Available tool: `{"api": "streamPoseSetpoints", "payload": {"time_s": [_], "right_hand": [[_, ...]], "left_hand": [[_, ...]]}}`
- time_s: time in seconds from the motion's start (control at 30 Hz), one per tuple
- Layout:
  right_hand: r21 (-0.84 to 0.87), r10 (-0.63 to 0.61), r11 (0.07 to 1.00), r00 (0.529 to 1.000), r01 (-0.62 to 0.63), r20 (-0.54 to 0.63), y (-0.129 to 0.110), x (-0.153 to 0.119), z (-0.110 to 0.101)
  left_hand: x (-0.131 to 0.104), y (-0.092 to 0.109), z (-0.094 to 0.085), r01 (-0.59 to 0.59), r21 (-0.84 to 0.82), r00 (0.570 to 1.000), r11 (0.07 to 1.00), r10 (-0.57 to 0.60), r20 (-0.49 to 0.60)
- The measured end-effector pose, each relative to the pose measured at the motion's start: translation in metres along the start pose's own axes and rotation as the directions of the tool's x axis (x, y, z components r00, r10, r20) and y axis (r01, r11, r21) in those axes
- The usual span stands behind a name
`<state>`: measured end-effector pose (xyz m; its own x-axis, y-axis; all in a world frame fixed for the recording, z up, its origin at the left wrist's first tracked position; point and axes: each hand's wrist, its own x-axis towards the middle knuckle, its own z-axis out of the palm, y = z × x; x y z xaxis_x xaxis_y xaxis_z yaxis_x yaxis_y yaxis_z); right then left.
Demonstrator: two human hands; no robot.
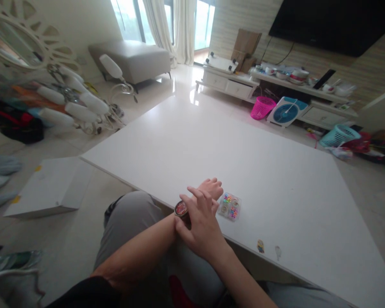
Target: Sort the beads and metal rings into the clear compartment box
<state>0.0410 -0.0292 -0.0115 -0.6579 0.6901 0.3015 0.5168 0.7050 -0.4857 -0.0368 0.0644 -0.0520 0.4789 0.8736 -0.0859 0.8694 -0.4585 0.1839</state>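
My left hand (pixel 211 188) rests over the near edge of the white table (pixel 192 149), back upward and fingers loosely apart, with nothing seen in it. A wristwatch (pixel 181 208) with a reddish dial is on my left wrist. My right hand (pixel 202 224) lies across that wrist, its thumb and forefinger spread at either side of the dial. Its other fingers stretch over the back of my left hand and partly cover it. Just right of both hands sits a clear divided box (pixel 230 207) of colourful beads and coiled rings.
A small yellow-and-blue charm (pixel 260 246) and a pale little piece (pixel 278 252) lie near the table's front edge. Left of the table are a white box (pixel 48 184) and a lamp (pixel 90 102) on the floor. A pink basket (pixel 262 108) and blue fan (pixel 287 112) stand beyond.
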Motion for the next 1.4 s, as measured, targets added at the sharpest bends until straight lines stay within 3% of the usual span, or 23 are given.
{"api": "streamPoseSetpoints", "payload": {"time_s": [0.23,0.43,0.67,1.13,1.4], "right_hand": [[0.032,0.06,0.998,0.998,-0.059,-0.004,0.002,0.004,-0.014],[0.014,0.075,0.997,0.996,-0.076,0.039,0.0,0.0,-0.015],[-0.012,0.072,0.997,0.996,-0.071,0.044,-0.002,-0.002,-0.012],[-0.002,0.059,0.998,0.998,-0.059,0.033,-0.002,-0.001,-0.011],[0.029,0.02,0.999,0.998,-0.022,0.053,-0.003,-0.001,-0.011]], "left_hand": [[-0.005,0.001,0.004,-0.013,-0.036,0.995,0.999,0.009,-0.102],[-0.003,0.003,-0.003,-0.009,-0.021,0.999,1.0,0.008,-0.048],[0.003,0.001,0.002,-0.002,-0.011,1.0,1.0,0.002,-0.023],[0.005,-0.001,0.008,-0.022,-0.016,0.998,1.0,0.021,-0.062],[0.003,0.001,0.002,-0.018,0.001,0.998,1.0,0.018,-0.054]]}}
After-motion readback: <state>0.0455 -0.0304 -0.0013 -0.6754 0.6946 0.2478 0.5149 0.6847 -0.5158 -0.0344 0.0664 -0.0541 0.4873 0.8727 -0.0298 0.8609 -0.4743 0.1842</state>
